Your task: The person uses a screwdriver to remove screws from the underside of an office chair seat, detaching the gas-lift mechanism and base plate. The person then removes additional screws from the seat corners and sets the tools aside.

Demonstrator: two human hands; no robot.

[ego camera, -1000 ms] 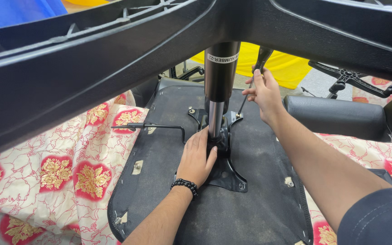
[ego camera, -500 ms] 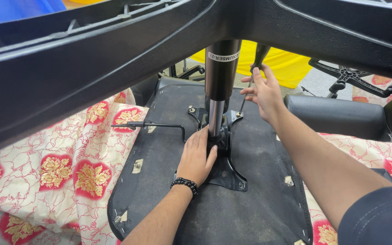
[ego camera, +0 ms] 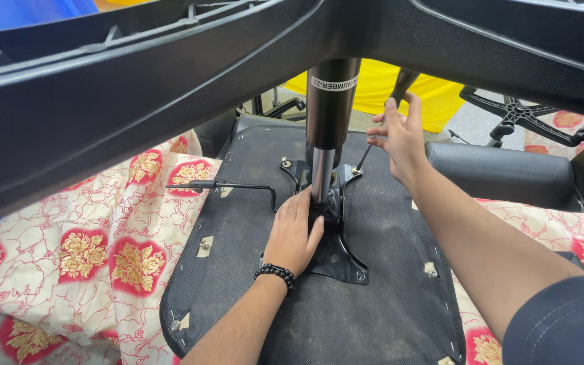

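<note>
screwdriver tip on bolt just right of gas cylinder; my right hand fingers spread, barely gripping. left hand flat on plate beside cylinder. i fear tip slipping off.

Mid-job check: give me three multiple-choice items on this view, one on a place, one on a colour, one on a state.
1. Where does the left hand rest?
A. on the black mounting plate at the foot of the gas cylinder
B. on the patterned cloth
C. on the lever

2. What colour is the wristband?
A. red
B. black
C. white

3. How is the right hand?
A. flat on the seat
B. clenched, empty
C. fingers spread at a screwdriver

Answers: 1 A, palm lies by the cylinder; 2 B, dark beads; 3 C, fingers splayed about the handle.
</note>
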